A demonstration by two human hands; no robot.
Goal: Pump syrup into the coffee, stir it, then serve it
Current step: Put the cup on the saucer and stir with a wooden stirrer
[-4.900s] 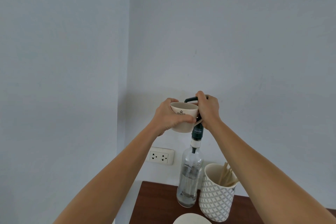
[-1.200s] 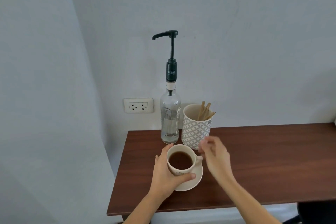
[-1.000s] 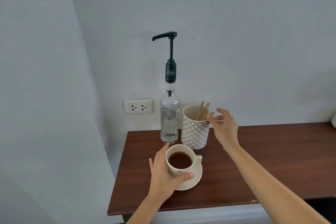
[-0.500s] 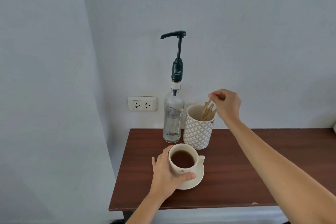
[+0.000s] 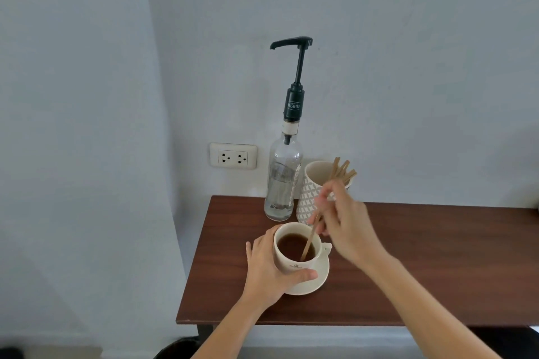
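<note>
A cream coffee cup (image 5: 291, 264) full of dark coffee sits on a cream saucer (image 5: 316, 280) near the left end of the brown table (image 5: 423, 265). My left hand (image 5: 268, 268) wraps around the cup's left side. My right hand (image 5: 347, 224) pinches a thin wooden stir stick (image 5: 308, 240), whose lower end dips into the coffee. Behind the cup stands the clear syrup bottle (image 5: 281, 181) with its dark pump head raised.
A white patterned holder (image 5: 309, 198) with several wooden stir sticks stands right of the bottle, partly hidden by my right hand. A wall socket (image 5: 233, 156) is on the wall to the left. The table's left edge is close to the cup.
My right hand took a stir stick out of the holder and brought it down into the coffee. My left hand has stayed on the cup.
</note>
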